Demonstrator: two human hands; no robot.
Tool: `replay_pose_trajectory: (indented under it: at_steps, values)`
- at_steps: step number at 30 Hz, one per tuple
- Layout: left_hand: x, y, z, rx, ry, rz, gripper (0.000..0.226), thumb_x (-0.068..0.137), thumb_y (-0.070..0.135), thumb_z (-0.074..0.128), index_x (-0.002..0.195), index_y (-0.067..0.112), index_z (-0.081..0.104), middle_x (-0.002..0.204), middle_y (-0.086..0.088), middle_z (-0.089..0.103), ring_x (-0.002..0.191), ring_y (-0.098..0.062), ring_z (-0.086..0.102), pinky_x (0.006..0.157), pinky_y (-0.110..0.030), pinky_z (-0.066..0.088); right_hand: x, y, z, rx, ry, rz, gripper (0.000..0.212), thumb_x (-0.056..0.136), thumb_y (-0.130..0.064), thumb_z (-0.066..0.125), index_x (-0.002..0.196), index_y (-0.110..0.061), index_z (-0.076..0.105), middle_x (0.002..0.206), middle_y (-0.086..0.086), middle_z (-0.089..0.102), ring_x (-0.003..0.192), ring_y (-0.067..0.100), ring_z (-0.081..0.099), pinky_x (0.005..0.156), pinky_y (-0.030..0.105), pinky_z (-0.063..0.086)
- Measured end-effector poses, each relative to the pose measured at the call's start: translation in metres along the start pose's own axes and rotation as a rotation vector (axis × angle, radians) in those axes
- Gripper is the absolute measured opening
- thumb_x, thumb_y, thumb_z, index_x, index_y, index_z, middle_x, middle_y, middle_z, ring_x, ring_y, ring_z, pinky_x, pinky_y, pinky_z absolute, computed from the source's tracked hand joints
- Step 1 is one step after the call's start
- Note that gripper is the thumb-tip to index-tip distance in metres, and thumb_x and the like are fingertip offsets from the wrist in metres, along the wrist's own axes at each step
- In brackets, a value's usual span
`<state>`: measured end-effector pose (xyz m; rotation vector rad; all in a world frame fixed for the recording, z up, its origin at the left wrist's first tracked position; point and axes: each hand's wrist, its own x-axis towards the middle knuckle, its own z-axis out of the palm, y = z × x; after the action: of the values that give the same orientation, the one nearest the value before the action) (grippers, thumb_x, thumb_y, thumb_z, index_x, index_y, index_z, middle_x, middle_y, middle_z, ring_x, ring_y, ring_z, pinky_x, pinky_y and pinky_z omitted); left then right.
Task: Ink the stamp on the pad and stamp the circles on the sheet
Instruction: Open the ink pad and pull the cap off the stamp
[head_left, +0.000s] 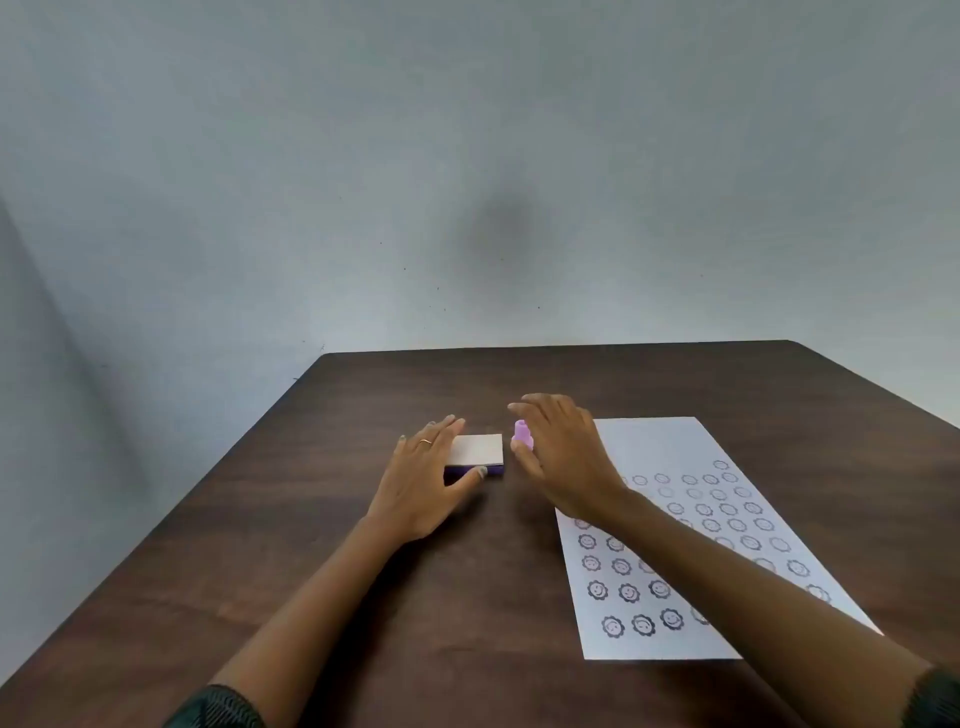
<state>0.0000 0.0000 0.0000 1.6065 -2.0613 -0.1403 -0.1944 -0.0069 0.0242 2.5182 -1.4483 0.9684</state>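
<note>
Most of the stamping is judged to be done: the white sheet is covered with rows of round, scalloped smiley-face impressions, dark and crisp in the nearest rows and fainter in the farther ones. A few circles in the farther rows look pale or unfilled, though blur prevents a firm count, and part of the sheet is hidden under the right forearm. What is left appears to be those faint circles, with fresh inking needed first. The pink stamp stands upright on the dark wooden table, just inside the curl of the right hand, between its thumb and its forefinger. The fingers are spread around the stamp, and whether they touch it or are merely close cannot be told; no closed grip is seen. The stamp is small, with a narrower knob on top and a wider skirt below; its face is turned down and unseen. Just beside it, on the side away from the sheet, lies the ink pad, a flat rectangular case with a pale lid and a purple base, apparently closed. The left hand rests over the pad's outer end, its thumb pressed to the near edge and its fingers extended along the far one, a ring showing on 1 finger.
</note>
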Motion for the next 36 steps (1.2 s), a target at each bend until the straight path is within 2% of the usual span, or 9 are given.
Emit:
replay_pose_trajectory:
  at_steps: [5,10,12,17,23,28,31,33,36]
  values:
    - [0.006,-0.003,0.003,0.035,-0.061,0.005,0.069,0.088,0.056,0.046,0.147,0.025,0.025,0.157,0.004,0.024,0.145,-0.016,0.016,0.119,-0.043,0.012,0.000,0.016,0.004,0.037,0.010,0.095,0.037,0.092,-0.032,0.046,0.124,-0.014,0.049,0.133,0.006,0.053,0.123,0.020,0.044,0.102,0.031,0.031]
    - [0.008,-0.006,0.005,0.040,-0.067,0.013,0.067,0.089,0.056,0.045,0.146,0.024,0.028,0.155,0.005,0.028,0.145,-0.015,0.016,0.118,-0.038,0.015,0.000,0.023,0.014,-0.054,-0.110,0.025,0.046,0.093,-0.036,0.041,0.137,-0.022,0.037,0.147,0.002,0.037,0.136,0.022,0.028,0.109,0.037,0.023]
    - [0.007,-0.007,0.005,0.023,-0.059,0.014,0.065,0.089,0.055,0.046,0.145,0.025,0.030,0.154,0.006,0.031,0.144,-0.014,0.017,0.117,-0.036,0.019,0.002,0.022,0.016,-0.031,-0.117,0.015,0.046,0.093,-0.034,0.041,0.137,-0.022,0.037,0.146,0.001,0.040,0.135,0.020,0.030,0.109,0.036,0.023]
    - [0.002,-0.007,0.002,0.005,-0.053,0.013,0.060,0.089,0.054,0.047,0.142,0.029,0.035,0.149,0.008,0.038,0.142,-0.010,0.021,0.111,-0.032,0.028,0.005,0.020,0.014,0.055,-0.102,0.014,0.039,0.091,-0.028,0.048,0.128,-0.018,0.046,0.129,0.004,0.057,0.118,0.019,0.048,0.101,0.031,0.030]
    - [-0.008,-0.007,-0.006,0.004,-0.032,0.022,0.059,0.087,0.055,0.050,0.138,0.029,0.040,0.144,0.007,0.044,0.136,-0.009,0.029,0.106,-0.029,0.031,0.003,0.016,0.011,0.168,-0.101,0.069,0.032,0.089,-0.020,0.052,0.121,-0.015,0.051,0.119,0.006,0.063,0.102,0.019,0.059,0.088,0.030,0.045]
    - [-0.024,-0.011,-0.013,-0.006,-0.017,0.020,0.057,0.084,0.055,0.053,0.134,0.031,0.043,0.138,0.010,0.048,0.132,-0.008,0.030,0.101,-0.024,0.031,-0.005,0.009,0.008,0.222,-0.099,0.067,0.017,0.087,-0.016,0.054,0.105,-0.017,0.057,0.103,0.004,0.068,0.086,0.015,0.060,0.077,0.025,0.048]
    - [-0.035,-0.014,-0.018,-0.004,-0.005,0.026,0.054,0.083,0.056,0.055,0.131,0.032,0.046,0.135,0.013,0.050,0.129,-0.008,0.033,0.097,-0.022,0.030,-0.014,0.002,0.003,0.267,-0.083,0.027,0.012,0.085,-0.010,0.056,0.094,-0.018,0.059,0.091,-0.002,0.068,0.076,0.007,0.056,0.072,0.012,0.044]
    - [-0.043,-0.015,-0.022,0.003,0.002,0.032,0.053,0.082,0.057,0.057,0.129,0.034,0.047,0.134,0.015,0.050,0.127,-0.008,0.034,0.097,-0.022,0.030,-0.021,-0.003,-0.001,0.278,-0.084,0.006,0.014,0.084,-0.010,0.056,0.094,-0.019,0.060,0.086,-0.011,0.063,0.072,0.003,0.054,0.068,0.003,0.038]
    - [-0.052,-0.018,-0.026,-0.010,-0.004,0.028,0.052,0.080,0.058,0.059,0.127,0.038,0.048,0.131,0.017,0.051,0.125,-0.006,0.034,0.095,-0.023,0.029,-0.030,-0.010,-0.006,0.298,-0.083,-0.007,0.016,0.083,-0.010,0.058,0.096,-0.018,0.061,0.083,-0.016,0.058,0.069,-0.005,0.053,0.066,0.001,0.037]
